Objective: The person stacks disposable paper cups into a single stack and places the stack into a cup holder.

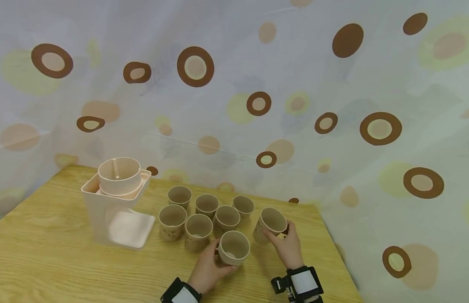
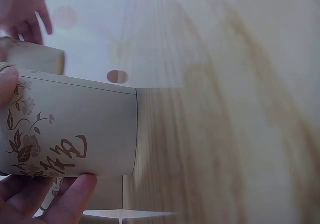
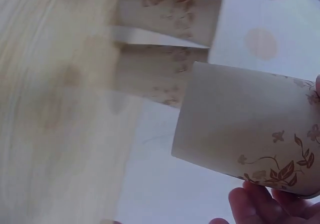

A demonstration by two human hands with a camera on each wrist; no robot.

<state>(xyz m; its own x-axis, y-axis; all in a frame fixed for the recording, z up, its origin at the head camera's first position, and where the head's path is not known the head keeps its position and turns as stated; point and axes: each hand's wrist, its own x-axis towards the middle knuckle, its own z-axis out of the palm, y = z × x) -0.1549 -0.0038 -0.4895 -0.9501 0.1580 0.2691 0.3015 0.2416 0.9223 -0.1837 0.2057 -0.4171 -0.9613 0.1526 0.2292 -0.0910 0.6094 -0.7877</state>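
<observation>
Right cup (image 1: 268, 221): tilted, apparently above the desk (image 1: 49, 261), your right hand (image 1: 290, 248) curled round its side, likely leaving the base free.
Cup stack (image 1: 234, 247): nearest you, your left hand (image 1: 209, 269) wrapped round it, probably to steady it.
Standing cups (image 1: 198, 231): six upright, clustered, presumably for easy reach.
White container (image 1: 98, 219): left of the cups, seemingly clear of your hands.

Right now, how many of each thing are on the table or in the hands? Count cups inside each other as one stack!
Loose cups: 6
Cup in the right hand: 1
Cup stack in the left hand: 1
Plastic stand with round top: 1
Total: 9, stack counted once
</observation>
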